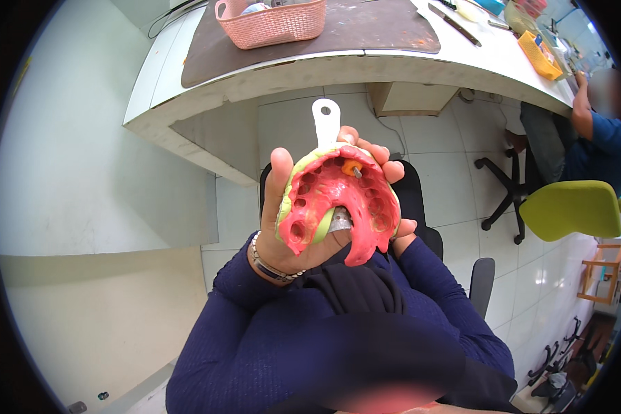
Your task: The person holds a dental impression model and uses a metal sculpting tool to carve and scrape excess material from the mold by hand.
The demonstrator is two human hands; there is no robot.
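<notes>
A dental impression tray filled with set pink-red material (pixel 332 181) is held up in front of my chest, hollow side facing me. Tooth-shaped pits run along its arch, and lime-green material rims it. Near the top of the arch, an orange piece (pixel 352 168) with a small metal post is embedded. The white tray handle (pixel 326 121) with a round hole points away from me. My left hand (pixel 277 228) is closed around the tray from behind, thumb at the left side, fingertips showing at the upper right. My right hand (pixel 406 230) is beside its lower right edge, mostly hidden behind the impression.
Ahead stands a white workbench with a brown mat (pixel 366 27) and a pink basket (pixel 276 26). Along its right part lie a knife-like tool (pixel 455 25) and a yellow basket (pixel 539 55). A person in blue (pixel 604 131) sits at the right near a green chair (pixel 573 209).
</notes>
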